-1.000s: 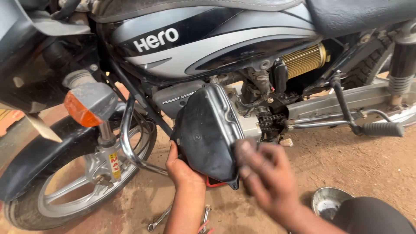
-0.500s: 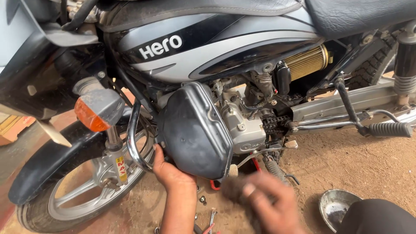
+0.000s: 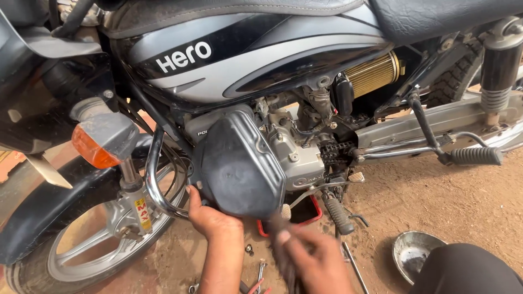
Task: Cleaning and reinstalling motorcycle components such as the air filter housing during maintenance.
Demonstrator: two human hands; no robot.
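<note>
Cupping the lower left edge of the black engine cover (image 3: 237, 163), the left hand (image 3: 210, 218) grips it where it bulges out from the motorcycle's engine (image 3: 297, 155). The cover sits just above and right of that hand, long axis tilted near upright. The right hand (image 3: 310, 256), blurred, lies below; its grip cannot be told, perhaps around a dark tool.

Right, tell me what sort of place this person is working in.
Probably an outdoor, roadside-style repair spot: the motorcycle stands on bare dirt ground, small tools lie scattered in the dust, and a metal bowl sits on the ground beside the person.
</note>
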